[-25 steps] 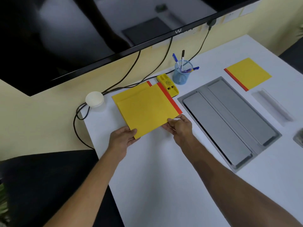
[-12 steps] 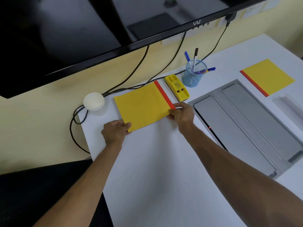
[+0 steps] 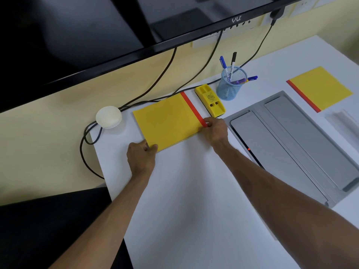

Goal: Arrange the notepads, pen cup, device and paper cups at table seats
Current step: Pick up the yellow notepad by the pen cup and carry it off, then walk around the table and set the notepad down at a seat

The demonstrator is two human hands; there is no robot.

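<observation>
A white bench (image 3: 194,210) below a dark screen (image 3: 97,35) carries a grey panel (image 3: 291,142). Left of the panel lie stacked yellow notepads (image 3: 167,121). The left grip (image 3: 140,158) pinches their near corner and the right grip (image 3: 215,131) pinches the red-edged corner. Another notepad (image 3: 320,87) lies far right. Behind stand the pen cup (image 3: 230,86), the yellow device (image 3: 210,102) and the paper cups (image 3: 108,117).

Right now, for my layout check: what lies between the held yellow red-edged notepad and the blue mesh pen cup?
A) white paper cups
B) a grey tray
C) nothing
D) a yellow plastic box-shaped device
D: the yellow plastic box-shaped device lies between the yellow red-edged notepad and the blue mesh pen cup; the white paper cups stand left of the notepad.
</observation>
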